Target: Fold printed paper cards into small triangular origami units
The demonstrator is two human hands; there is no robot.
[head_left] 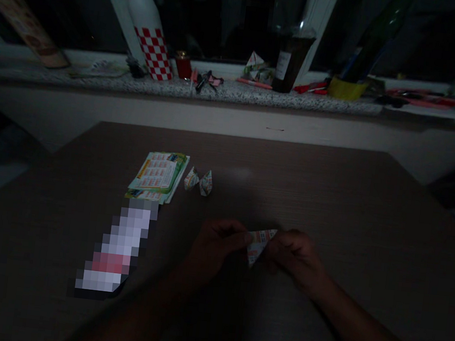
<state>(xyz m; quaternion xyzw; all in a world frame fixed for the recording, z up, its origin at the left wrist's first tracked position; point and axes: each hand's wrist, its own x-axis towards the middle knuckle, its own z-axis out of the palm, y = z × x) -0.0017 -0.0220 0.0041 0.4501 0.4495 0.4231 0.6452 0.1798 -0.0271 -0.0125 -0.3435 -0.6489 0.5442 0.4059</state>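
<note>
Between my hands is a small folded paper triangle (259,245), printed in white, red and green, with one point facing down toward me. My left hand (221,243) pinches its left corner between thumb and fingers. At the right edge, my right hand (293,257) grips the paper with its fingertips, partly hidden in shadow. Beyond my left hand, two small folded paper pieces (206,183) stand close together on the table. To their left lies a stack of printed paper sheets (156,172) with green and yellow edges.
A blurred-out phone-like object (120,246) lies on the dark table (332,188), left of my forearms. Along the stone windowsill (228,91) stand a red-checked white bottle (154,42), a dark drink cup (291,60), a green bottle (374,39) and pens.
</note>
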